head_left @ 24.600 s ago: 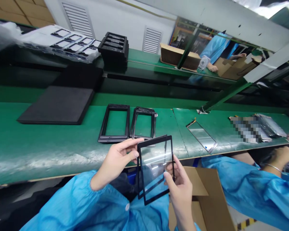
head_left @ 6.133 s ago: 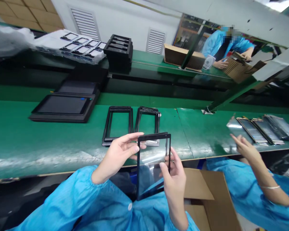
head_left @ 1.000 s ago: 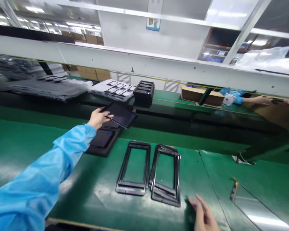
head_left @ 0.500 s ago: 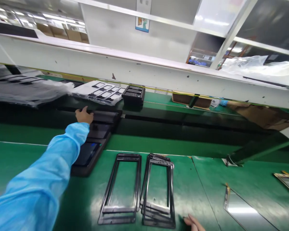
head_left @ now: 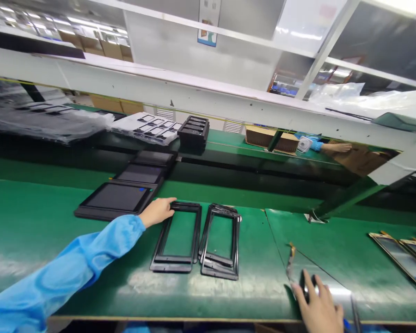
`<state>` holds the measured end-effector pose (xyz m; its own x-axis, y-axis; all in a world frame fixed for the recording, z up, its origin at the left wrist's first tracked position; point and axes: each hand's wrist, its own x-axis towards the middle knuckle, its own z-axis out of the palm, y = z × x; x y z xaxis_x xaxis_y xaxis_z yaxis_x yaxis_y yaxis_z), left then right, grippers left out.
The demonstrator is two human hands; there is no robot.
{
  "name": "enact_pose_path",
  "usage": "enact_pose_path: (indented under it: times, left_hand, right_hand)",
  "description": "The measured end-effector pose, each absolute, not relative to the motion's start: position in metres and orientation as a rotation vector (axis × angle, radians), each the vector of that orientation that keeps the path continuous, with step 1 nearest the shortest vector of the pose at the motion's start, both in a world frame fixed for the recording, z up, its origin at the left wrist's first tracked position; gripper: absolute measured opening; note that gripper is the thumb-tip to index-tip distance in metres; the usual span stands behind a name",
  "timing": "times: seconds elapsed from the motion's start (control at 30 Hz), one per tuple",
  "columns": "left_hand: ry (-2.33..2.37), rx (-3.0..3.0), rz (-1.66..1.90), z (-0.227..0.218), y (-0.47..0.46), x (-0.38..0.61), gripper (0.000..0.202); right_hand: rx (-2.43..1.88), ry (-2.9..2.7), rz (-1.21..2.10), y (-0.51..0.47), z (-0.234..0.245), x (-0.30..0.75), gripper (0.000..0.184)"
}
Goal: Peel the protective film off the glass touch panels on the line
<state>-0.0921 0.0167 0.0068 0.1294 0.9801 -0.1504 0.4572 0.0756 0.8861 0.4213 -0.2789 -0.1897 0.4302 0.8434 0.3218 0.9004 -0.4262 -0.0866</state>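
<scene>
Two lots of black frames lie side by side on the green tabletop (head_left: 38, 231): a single frame (head_left: 171, 267) and, just right of it, a loose stack of frames (head_left: 219, 273). The single frame is a thin, open black rectangle lying flat, with green showing through. The left hand (head_left: 156, 211) is open, its fingertips at the frame's far left corner. Three dark tablets (head_left: 116, 198) lie in a row to the left, running away. The right hand (head_left: 319, 307) rests flat and open on a glass sheet (head_left: 336, 290) at the near edge. Two more sheets (head_left: 398, 256) lie far right.
</scene>
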Motion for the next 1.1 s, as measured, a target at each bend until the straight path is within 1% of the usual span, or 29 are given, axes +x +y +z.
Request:
enact_pose_path:
  times: [0.07,0.13,0.23,0.3,0.37,0.43,0.5,0.53,0.6,0.67,0.7,0.77,0.9,1.1]
  left_hand:
    - [1.450,1.504,0.690,0.001,0.016,-0.098,0.036]
    - [1.414,1.488,0.636,-0.004,0.018,-0.106,0.036]
    - [1.328,1.456,0.624,-0.003,0.016,-0.118,0.046]
    - [1.267,1.435,0.656,0.003,0.007,-0.123,0.056]
    - [1.212,1.387,0.678,0.009,-0.010,-0.124,0.059]
    - [1.160,1.307,0.684,0.015,-0.033,-0.120,0.058]
    - [1.104,1.222,0.682,0.016,-0.056,-0.111,0.057]
    - [1.078,1.191,0.688,0.015,-0.067,-0.104,0.056]
    - [1.047,1.152,0.718,0.012,-0.086,-0.091,0.055]
    - [1.037,1.150,0.751,0.008,-0.103,-0.077,0.053]
    - [1.037,1.155,0.761,0.006,-0.110,-0.071,0.052]
    - [1.030,1.160,0.766,0.005,-0.124,-0.061,0.049]
    - [0.991,1.129,0.814,0.007,-0.145,-0.049,0.046]
    - [0.878,1.124,0.905,0.006,-0.154,-0.045,0.040]
  right_hand:
    - [-2.297,-1.663,-0.338,-0.297,-0.198,0.398,0.072]
    - [-2.113,-1.835,-0.338,-0.312,-0.196,0.374,0.071]
    - [-1.916,-1.937,-0.378,-0.326,-0.177,0.350,0.051]
    - [-1.832,-1.944,-0.413,-0.333,-0.155,0.342,0.046]
    - [-1.756,-1.897,-0.451,-0.340,-0.130,0.336,0.043]
    - [-1.725,-1.763,-0.460,-0.346,-0.105,0.327,0.033]
    - [-1.750,-1.529,-0.374,-0.347,-0.084,0.310,0.023]
    - [-1.762,-1.388,-0.280,-0.346,-0.076,0.298,0.022]
    - [-1.724,-1.091,-0.005,-0.336,-0.065,0.270,0.031]
    - [-1.595,-0.837,0.362,-0.320,-0.060,0.237,0.049]
    - [-1.510,-0.760,0.555,-0.312,-0.059,0.221,0.059]
    - [-1.361,-0.655,0.782,-0.296,-0.058,0.193,0.068]
    - [-1.258,-0.607,0.925,-0.285,-0.060,0.162,0.068]
    - [-1.280,-0.566,0.905,-0.290,-0.062,0.159,0.070]
